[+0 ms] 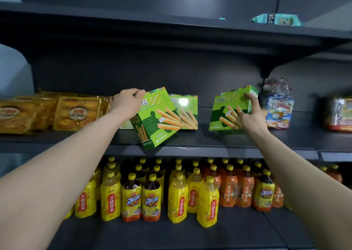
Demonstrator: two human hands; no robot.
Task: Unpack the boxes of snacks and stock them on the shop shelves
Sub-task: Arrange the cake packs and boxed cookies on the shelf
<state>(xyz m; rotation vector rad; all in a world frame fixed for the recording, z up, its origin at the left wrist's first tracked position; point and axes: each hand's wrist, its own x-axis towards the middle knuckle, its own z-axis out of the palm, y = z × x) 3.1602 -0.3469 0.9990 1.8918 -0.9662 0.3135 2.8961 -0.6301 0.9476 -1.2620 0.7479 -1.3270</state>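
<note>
The person's left hand grips the top corner of a tilted green box. Its fingers curl over the box's edge. The box leans to one side, with its bottom corner at the front lip of the middle shelf.

The right hand lies flat on the front of the right green box. Its fingers are straight and spread out, and they press but do not grab. This box stands on the same shelf, tipped a little.

One more green box stands upright just behind the tilted one.

These boxes look like thin card, so they are likely light and stiff. A hard squeeze could dent them, and the snack sticks inside may snap. A good place to hold is the top edge or the two narrow sides, not the wide front.

Yellow cake packs sit to the left. A bread bag sits to the right. Drink bottles fill the shelf below.
</note>
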